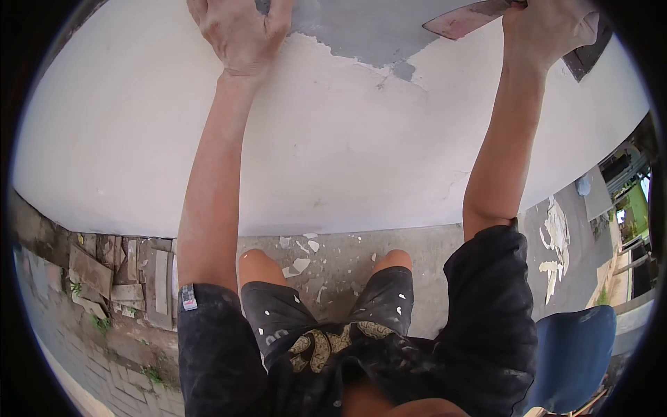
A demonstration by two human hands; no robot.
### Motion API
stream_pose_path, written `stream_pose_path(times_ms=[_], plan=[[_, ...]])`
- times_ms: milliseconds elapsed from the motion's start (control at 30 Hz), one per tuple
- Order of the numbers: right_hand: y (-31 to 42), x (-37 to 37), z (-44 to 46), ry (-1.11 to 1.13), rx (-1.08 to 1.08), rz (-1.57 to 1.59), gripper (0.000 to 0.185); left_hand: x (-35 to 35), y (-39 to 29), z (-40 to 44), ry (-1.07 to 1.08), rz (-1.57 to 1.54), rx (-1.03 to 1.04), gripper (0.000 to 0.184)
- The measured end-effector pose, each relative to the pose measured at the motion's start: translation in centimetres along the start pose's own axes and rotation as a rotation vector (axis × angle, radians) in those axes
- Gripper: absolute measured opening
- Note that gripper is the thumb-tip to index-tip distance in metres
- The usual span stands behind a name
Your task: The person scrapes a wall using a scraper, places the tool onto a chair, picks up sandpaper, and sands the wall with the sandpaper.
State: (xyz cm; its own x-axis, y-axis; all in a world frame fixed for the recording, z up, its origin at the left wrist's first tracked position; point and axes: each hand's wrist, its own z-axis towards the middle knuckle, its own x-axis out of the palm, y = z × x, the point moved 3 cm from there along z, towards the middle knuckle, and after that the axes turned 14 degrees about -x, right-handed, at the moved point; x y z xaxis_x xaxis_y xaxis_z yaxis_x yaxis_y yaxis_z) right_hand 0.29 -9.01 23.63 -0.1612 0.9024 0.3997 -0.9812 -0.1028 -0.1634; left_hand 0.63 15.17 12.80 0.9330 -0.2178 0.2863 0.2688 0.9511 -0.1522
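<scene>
A white wall (347, 153) fills the upper view, with a bare grey patch (375, 35) where the coating has come off in a ragged edge. At the top left, my left hand (240, 35) lies against the wall beside the patch, fingers apart, its fingertips cut off by the frame. My right hand (549, 31) is closed around a knife-like scraper (462, 22) at the top right. The scraper's stained pointed blade reaches left over the patch's right edge.
White flakes (300, 265) lie on the grey floor (333, 285) between my knees. Larger peeled pieces (556, 236) are at the right. A blue chair (577, 354) stands at the lower right. Wooden boards (128, 278) lie at the left.
</scene>
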Motion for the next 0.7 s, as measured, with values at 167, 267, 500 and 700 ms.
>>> stream_pose_path(times_ms=[167, 267, 500, 700], plan=[[0.8, 0.1, 0.9, -0.004, -0.091, -0.029, 0.046, 0.0, 0.1, 0.1, 0.005, 0.004, 0.005, 0.045], [-0.2, -0.6, 0.5, -0.039, -0.014, -0.056, 0.045, -0.1, 0.0, -0.3, 0.01, 0.004, -0.01, 0.045], [-2.8, -0.8, -0.2, -0.04, 0.177, -0.109, 0.044, -0.1, -0.2, -0.2, 0.007, -0.016, -0.018, 0.045], [-1.2, -0.9, 0.6, 0.004, 0.03, -0.034, 0.048, -0.3, -0.2, -0.1, 0.032, 0.03, -0.016, 0.045]])
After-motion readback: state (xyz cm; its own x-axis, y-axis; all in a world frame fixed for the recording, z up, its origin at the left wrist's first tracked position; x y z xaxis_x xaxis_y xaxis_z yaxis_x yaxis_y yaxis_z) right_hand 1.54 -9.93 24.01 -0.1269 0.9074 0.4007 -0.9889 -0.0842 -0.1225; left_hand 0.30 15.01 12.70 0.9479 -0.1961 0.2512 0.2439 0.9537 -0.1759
